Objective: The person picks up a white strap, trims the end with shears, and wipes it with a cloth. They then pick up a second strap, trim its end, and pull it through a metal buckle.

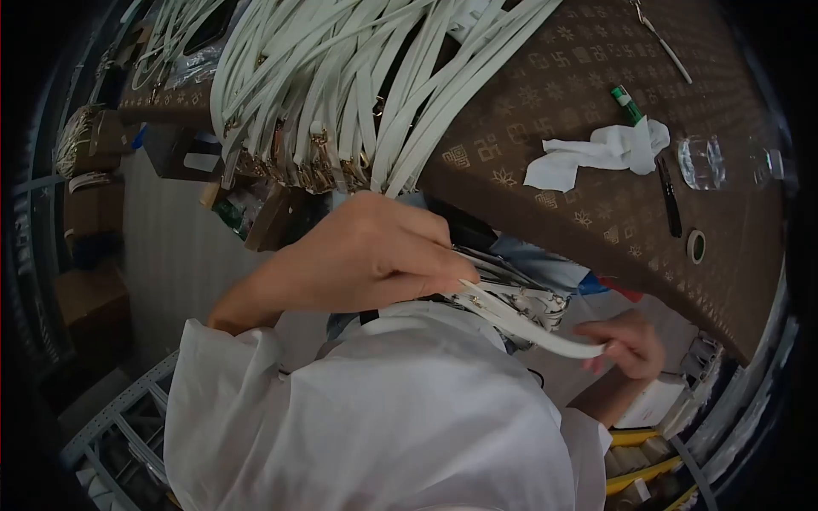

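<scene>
We see the left hand [375,255] clenched on one end of a flat white strap [528,325], pinching it with thin metal pieces. The right hand [629,342] grips the strap's other end in its fingertips. It spans between both hands, just below the brown patterned table [545,128]. A heap of matching straps [358,85] drapes over the table edge; a crumpled white cloth [596,153] lies nearby.

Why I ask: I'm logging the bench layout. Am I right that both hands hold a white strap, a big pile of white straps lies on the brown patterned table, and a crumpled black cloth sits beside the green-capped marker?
Not quite. The head view shows the crumpled cloth beside the green-capped marker is white, not black. The rest stands: left hand and right hand hold a white strap, and the pile of white straps lies on the brown patterned table.
</scene>
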`<control>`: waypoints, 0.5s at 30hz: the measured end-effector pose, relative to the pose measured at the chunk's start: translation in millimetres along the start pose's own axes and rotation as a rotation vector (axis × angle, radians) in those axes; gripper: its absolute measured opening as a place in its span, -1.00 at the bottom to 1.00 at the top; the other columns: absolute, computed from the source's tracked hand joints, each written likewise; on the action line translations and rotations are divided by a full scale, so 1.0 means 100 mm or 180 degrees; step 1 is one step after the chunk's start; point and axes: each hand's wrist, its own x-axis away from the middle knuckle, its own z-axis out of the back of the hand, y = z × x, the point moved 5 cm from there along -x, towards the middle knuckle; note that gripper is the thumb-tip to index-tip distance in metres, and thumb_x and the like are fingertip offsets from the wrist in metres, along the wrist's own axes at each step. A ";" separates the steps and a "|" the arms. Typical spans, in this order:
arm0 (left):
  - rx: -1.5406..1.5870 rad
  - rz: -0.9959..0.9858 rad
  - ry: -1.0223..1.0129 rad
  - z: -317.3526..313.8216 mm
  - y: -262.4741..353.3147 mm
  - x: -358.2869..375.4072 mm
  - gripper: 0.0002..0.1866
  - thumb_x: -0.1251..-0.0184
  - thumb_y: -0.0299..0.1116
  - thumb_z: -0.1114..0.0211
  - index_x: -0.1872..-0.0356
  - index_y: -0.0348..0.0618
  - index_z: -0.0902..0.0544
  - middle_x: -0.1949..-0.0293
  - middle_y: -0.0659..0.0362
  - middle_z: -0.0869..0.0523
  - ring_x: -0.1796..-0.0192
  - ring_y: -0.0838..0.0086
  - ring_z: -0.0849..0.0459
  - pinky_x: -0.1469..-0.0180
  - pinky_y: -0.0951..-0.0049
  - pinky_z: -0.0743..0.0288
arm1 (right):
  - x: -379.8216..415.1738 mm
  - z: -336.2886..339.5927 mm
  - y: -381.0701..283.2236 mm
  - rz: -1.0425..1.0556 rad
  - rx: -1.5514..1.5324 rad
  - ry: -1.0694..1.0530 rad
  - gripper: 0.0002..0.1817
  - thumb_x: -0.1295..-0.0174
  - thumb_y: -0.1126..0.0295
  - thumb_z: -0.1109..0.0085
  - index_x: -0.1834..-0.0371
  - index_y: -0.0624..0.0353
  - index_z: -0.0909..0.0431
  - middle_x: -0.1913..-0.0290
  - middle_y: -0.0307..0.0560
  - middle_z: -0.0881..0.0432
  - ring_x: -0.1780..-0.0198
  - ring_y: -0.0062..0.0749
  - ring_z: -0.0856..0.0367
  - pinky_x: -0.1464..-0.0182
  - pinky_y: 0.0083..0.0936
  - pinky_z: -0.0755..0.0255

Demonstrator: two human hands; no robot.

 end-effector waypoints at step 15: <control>-0.1796 -0.1174 0.2351 -0.12 0.08 0.24 -0.72 0.17 -0.49 -0.41 0.30 -0.17 -0.69 0.37 0.21 -0.61 0.37 0.44 -0.48 0.36 0.50 -0.34 | -0.77 -0.57 -0.14 -0.0012 -0.2106 0.1578 -0.76 -0.28 0.31 -0.03 0.28 0.31 -0.55 0.48 -0.27 -0.45 0.51 -0.76 -0.30 0.49 -0.80 -0.17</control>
